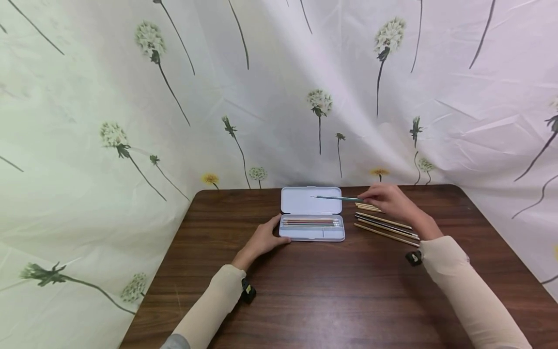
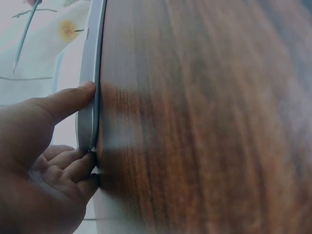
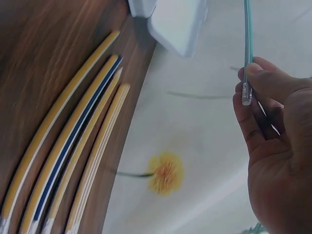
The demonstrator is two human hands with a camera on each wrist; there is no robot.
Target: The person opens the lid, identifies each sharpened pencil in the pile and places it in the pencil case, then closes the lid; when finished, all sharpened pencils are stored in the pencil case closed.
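A white pencil case [image 1: 301,234] lies with its lid [image 1: 311,201] folded back near the table's far edge. Several pencils [image 1: 310,222] lie side by side in its rear section; the front section is divided by a small partition. My left hand [image 1: 261,240] grips the case's left end, the thumb on its front side and the fingers around the end, as the left wrist view shows. Between thumb and fingers, my right hand [image 1: 390,201] pinches a teal pencil [image 1: 337,198] near its silver-banded end [image 3: 246,92]. It is held level above the table, its point toward the left over the lid.
To the right of the case, several yellow pencils [image 1: 385,234] and a dark blue one [image 3: 78,141] lie loosely side by side, partly under my right hand and forearm. A dandelion-print cloth [image 1: 279,121] hangs behind the brown wooden table [image 1: 305,291].
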